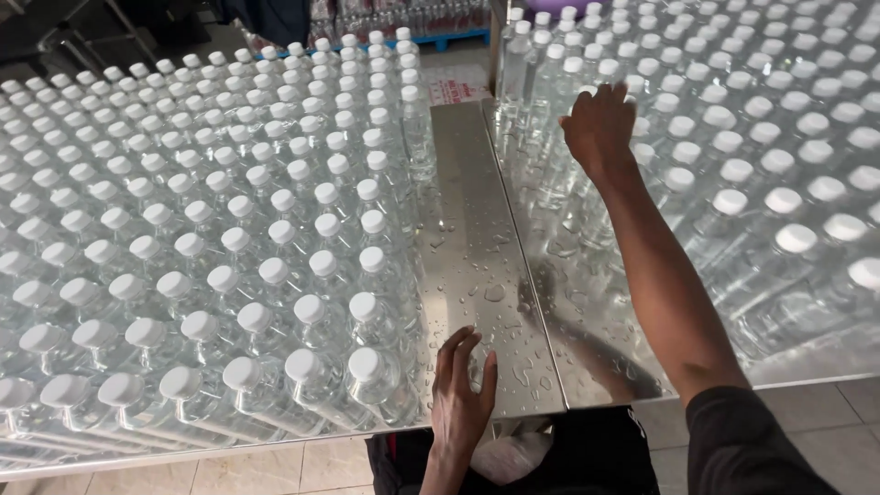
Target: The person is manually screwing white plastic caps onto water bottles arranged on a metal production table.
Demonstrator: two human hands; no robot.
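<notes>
Two large groups of clear plastic bottles with white caps stand on a wet stainless steel table [477, 229]. The left group of bottles [211, 238] fills the table's left side in tight rows. The right group of bottles [752, 165] covers the right side. My left hand [461, 385] rests flat on the bare wet metal near the front edge, fingers spread, just right of the nearest bottle of the left group. My right hand [600, 128] is stretched forward over the left edge of the right group, fingers touching the bottle caps there. Neither hand grips anything.
A seam [522, 238] runs front to back between two steel table plates, with water drops around it. Tiled floor [302, 467] shows below the front edge. More bottle packs on a blue pallet [440, 37] stand at the back.
</notes>
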